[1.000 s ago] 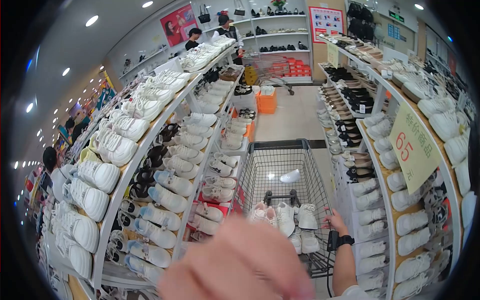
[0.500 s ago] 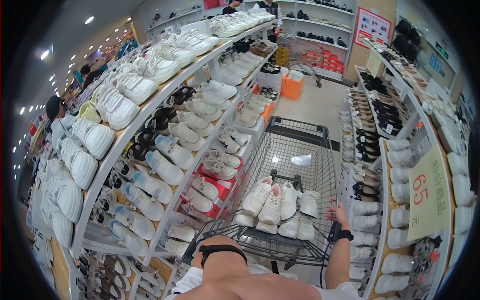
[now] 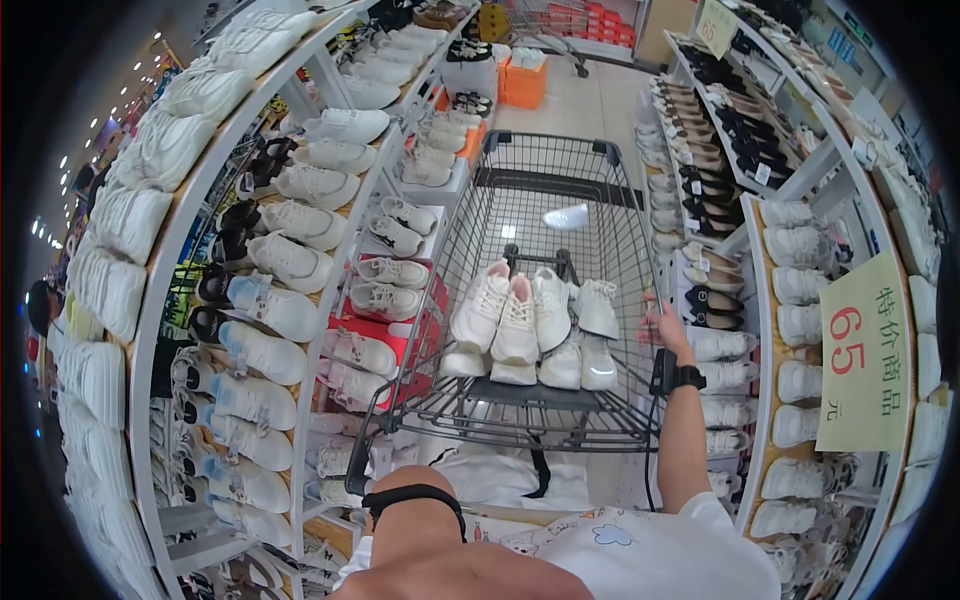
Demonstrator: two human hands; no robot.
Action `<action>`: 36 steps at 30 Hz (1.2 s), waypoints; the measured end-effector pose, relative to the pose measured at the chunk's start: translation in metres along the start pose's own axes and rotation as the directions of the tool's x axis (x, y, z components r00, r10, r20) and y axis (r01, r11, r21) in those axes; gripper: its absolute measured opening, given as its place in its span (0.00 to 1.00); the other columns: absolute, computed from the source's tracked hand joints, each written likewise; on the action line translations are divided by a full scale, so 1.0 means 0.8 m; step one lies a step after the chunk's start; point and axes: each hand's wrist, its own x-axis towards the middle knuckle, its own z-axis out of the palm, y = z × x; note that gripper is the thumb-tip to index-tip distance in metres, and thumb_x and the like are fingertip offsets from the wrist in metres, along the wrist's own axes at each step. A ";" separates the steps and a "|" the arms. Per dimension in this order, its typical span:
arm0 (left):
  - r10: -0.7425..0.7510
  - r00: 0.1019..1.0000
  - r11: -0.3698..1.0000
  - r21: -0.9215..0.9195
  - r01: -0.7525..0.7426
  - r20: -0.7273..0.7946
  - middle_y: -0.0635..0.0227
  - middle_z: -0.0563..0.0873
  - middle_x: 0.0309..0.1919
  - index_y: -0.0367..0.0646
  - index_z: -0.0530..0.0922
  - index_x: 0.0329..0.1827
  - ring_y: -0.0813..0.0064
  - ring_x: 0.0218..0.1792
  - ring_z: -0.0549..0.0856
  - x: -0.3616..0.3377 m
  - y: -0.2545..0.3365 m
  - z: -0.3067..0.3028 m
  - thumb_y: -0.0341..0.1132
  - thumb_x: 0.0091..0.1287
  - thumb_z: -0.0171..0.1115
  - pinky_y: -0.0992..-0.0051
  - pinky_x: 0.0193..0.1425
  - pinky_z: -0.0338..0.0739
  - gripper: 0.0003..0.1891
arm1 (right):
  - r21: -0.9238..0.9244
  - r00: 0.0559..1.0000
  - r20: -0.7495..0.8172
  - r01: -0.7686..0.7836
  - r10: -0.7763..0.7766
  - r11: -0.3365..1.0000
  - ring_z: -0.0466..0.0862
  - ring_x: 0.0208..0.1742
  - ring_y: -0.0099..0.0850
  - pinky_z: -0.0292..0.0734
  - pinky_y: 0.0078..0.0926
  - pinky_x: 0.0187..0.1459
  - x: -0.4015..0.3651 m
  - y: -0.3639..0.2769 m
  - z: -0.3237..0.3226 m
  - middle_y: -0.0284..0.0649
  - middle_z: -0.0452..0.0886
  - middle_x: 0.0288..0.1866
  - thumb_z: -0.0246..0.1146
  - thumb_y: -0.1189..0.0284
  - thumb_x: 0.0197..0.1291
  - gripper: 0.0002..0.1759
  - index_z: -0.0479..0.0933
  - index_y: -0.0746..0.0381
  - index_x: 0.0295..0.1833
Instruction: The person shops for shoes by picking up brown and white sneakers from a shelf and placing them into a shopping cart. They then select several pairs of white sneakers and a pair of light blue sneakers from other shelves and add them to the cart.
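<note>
My right hand (image 3: 660, 325) is at the right side of the shopping cart (image 3: 555, 180), fingers apart and overlapping its wire wall. A black band with a small dark device circles that wrist. My left hand (image 3: 415, 483) is low in the view, close to the cart's left rear corner; a black strap crosses it and its fingers are hidden. Inside the rear of the cart, several white sneakers (image 3: 515, 325) stand in two rows, one pair with pink lining. White printed cloth (image 3: 620, 530) of my clothing shows below.
Shelves of white sneakers (image 3: 290, 260) line the left side. To the right, racks hold black flats (image 3: 708, 215) and more white shoes (image 3: 795, 330); a yellow price sign (image 3: 858, 355) reads 65. Orange boxes (image 3: 522, 80) and another cart (image 3: 545, 25) stand ahead in the aisle.
The view has tilted downward, and people and the upper back shelves have left it. My right hand has shifted forward along the cart's side. The sneakers remain in place in the cart.
</note>
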 end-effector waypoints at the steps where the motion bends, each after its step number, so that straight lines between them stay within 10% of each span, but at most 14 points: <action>1: 0.003 1.000 0.998 -0.062 -0.003 0.002 0.82 0.75 0.20 0.51 0.64 0.13 0.80 0.25 0.70 0.008 -0.010 -0.005 0.26 0.57 0.53 0.77 0.22 0.58 0.15 | 0.007 1.000 -0.002 -0.011 0.011 1.000 0.80 0.22 0.33 0.75 0.25 0.24 0.003 -0.006 0.002 0.36 0.74 0.30 0.51 0.74 0.57 0.23 0.64 0.46 0.59; 6: -0.001 0.951 0.981 0.185 0.061 -0.310 0.80 0.73 0.18 0.50 0.64 0.14 0.79 0.26 0.69 0.049 -0.015 0.012 0.27 0.58 0.53 0.76 0.22 0.57 0.15 | -0.026 1.000 0.000 0.003 -0.003 1.000 0.80 0.23 0.32 0.74 0.25 0.26 0.013 -0.026 0.013 0.37 0.74 0.32 0.51 0.72 0.57 0.23 0.64 0.45 0.59; 7: -0.107 0.981 0.993 0.060 0.099 0.161 0.80 0.74 0.19 0.50 0.65 0.15 0.80 0.28 0.69 0.071 -0.011 -0.026 0.27 0.58 0.53 0.76 0.23 0.58 0.14 | -0.018 1.000 -0.013 -0.001 0.000 1.000 0.80 0.24 0.32 0.74 0.24 0.25 0.014 -0.029 0.016 0.38 0.74 0.32 0.50 0.72 0.58 0.23 0.64 0.45 0.59; 8: -0.132 0.788 0.982 -0.027 0.186 0.601 0.80 0.75 0.21 0.50 0.66 0.15 0.80 0.29 0.70 0.085 -0.011 -0.051 0.28 0.58 0.54 0.75 0.24 0.60 0.13 | -0.029 1.000 0.007 0.003 -0.003 1.000 0.80 0.24 0.32 0.74 0.24 0.25 0.014 -0.031 0.017 0.38 0.74 0.32 0.50 0.72 0.58 0.23 0.64 0.45 0.59; 12: 0.101 0.806 0.994 -0.097 -0.054 0.584 0.81 0.80 0.29 0.48 0.73 0.23 0.79 0.29 0.71 0.090 -0.019 -0.091 0.32 0.57 0.58 0.73 0.30 0.65 0.06 | 0.040 0.999 0.010 0.053 -0.053 0.998 0.79 0.25 0.32 0.75 0.24 0.24 0.042 -0.017 0.005 0.36 0.73 0.32 0.50 0.74 0.56 0.24 0.64 0.46 0.60; 13: 0.012 0.797 0.973 0.177 -0.149 0.604 0.75 0.78 0.29 0.45 0.73 0.27 0.75 0.29 0.72 0.090 -0.020 -0.107 0.28 0.55 0.58 0.72 0.31 0.66 0.03 | 0.007 0.993 0.067 0.101 -0.101 0.995 0.79 0.25 0.33 0.76 0.25 0.25 0.051 -0.014 -0.001 0.36 0.72 0.30 0.51 0.74 0.56 0.24 0.65 0.47 0.59; 17: -0.247 0.869 0.391 0.865 -0.315 0.429 0.67 0.73 0.29 0.41 0.74 0.34 0.66 0.33 0.74 0.073 -0.050 -0.199 0.22 0.47 0.60 0.69 0.35 0.68 0.11 | -0.085 0.999 0.053 0.016 -0.012 0.996 0.80 0.26 0.35 0.75 0.26 0.25 0.050 -0.032 0.001 0.37 0.77 0.35 0.49 0.70 0.57 0.24 0.61 0.44 0.60; 21: -0.465 0.854 -0.210 0.908 -0.364 0.235 0.67 0.72 0.27 0.43 0.74 0.33 0.67 0.33 0.74 0.013 -0.057 -0.312 0.24 0.48 0.58 0.72 0.34 0.69 0.08 | -0.160 1.000 0.018 0.024 -0.022 0.987 0.80 0.27 0.33 0.75 0.26 0.29 0.051 -0.044 0.004 0.38 0.75 0.36 0.45 0.71 0.60 0.24 0.59 0.43 0.63; 36: -0.442 0.889 -0.261 0.931 -0.253 0.118 0.65 0.70 0.40 0.42 0.73 0.37 0.66 0.44 0.70 -0.017 -0.066 -0.383 0.31 0.53 0.59 0.71 0.44 0.67 0.09 | -0.294 0.994 -0.087 0.033 -0.061 0.955 0.80 0.27 0.36 0.73 0.26 0.25 0.074 -0.046 0.010 0.41 0.76 0.36 0.43 0.72 0.59 0.25 0.58 0.45 0.64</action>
